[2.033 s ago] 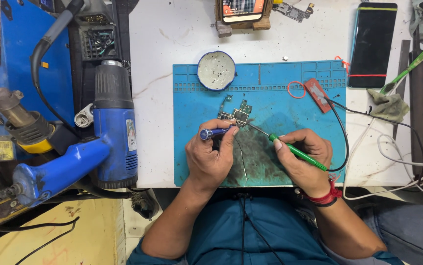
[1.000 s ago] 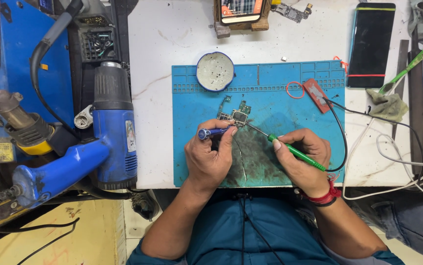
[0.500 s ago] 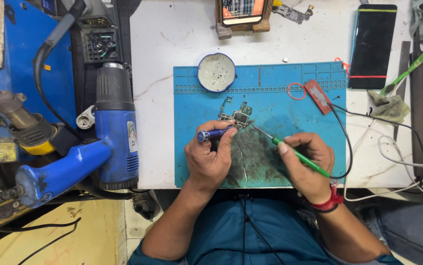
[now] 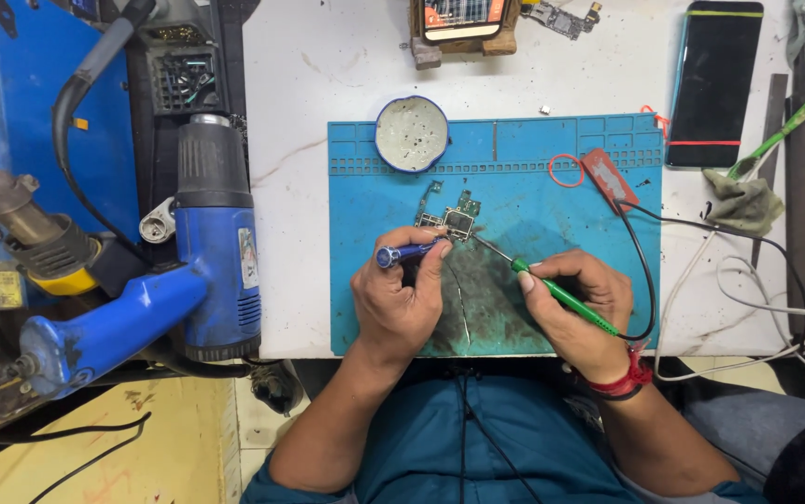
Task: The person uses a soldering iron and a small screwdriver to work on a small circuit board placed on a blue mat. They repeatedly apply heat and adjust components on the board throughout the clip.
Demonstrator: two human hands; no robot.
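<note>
Barely anything has shifted since a moment ago: both hands hold their places over the blue mat on the white worktop. Left hand is clamped on a blue-handled tool, its tip meeting the small circuit board near mat centre. Right hand grips a green-handled soldering iron, its tip touching the board's right edge. Round tin sits at the mat's top edge, blue heat gun lies to the left.
</note>
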